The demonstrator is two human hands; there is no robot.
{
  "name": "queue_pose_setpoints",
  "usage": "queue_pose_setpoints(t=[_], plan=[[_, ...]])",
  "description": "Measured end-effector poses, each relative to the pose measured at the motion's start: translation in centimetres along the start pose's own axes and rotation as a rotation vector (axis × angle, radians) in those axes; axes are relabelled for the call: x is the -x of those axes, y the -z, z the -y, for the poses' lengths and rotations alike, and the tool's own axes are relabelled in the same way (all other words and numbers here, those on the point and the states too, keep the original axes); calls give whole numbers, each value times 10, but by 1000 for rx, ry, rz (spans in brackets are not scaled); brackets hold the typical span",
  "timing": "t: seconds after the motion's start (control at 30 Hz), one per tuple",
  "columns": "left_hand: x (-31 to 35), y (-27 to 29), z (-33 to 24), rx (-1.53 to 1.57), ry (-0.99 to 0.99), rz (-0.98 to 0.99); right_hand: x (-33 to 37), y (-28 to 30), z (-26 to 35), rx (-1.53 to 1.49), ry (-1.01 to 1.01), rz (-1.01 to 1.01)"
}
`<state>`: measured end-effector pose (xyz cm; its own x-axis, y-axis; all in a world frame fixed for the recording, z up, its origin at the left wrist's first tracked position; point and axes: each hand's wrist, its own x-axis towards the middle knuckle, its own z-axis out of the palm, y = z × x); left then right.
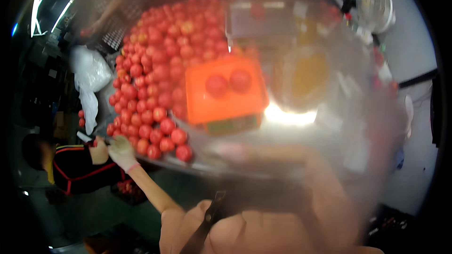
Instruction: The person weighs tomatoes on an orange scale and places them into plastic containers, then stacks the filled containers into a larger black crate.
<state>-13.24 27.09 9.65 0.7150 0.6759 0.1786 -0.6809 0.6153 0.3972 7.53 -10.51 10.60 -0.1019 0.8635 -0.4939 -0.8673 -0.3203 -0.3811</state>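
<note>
A large heap of red tomatoes [155, 61] covers the left and middle of a metal table [282, 141]. My left hand [122, 152], in a pale glove with a pink cuff, lies at the heap's near left edge, against the tomatoes there. Its fingers are too indistinct to read, and whether it holds a tomato does not show. Near the table's front edge, right of the nearest tomatoes, is my right hand [228, 153], gloved too and badly smeared. An orange basket [195, 106] with two tomatoes in it rests on what looks like a scale [233, 125].
Behind the basket stands a clear-lidded box [261, 21], with a yellowish round container [310, 73] to its right. Plastic bags [92, 73] and a dark crate [110, 37] lie left of the heap. A person in black [84, 167] is at far left; a fan [375, 4] stands upper right.
</note>
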Motion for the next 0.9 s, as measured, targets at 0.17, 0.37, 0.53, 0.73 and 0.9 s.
queue_pose_setpoints(t=[0.17, 0.37, 0.53, 0.73, 0.9], plan=[[41, -139, -32, -440, -323, 390, 88, -139, 92, 371, 751, 650], [105, -40, 100, -435, -75, -596, 53, -8, -6, 509, 341, 117], [129, -20, 190, -339, 134, -775, 95, 93, -64, 923, 273, -357], [110, -13, 213, -402, 177, -678, 116, 96, 3, 821, 524, -630], [96, -22, 226, -468, 172, -657, 94, 100, 64, 942, 894, -828]])
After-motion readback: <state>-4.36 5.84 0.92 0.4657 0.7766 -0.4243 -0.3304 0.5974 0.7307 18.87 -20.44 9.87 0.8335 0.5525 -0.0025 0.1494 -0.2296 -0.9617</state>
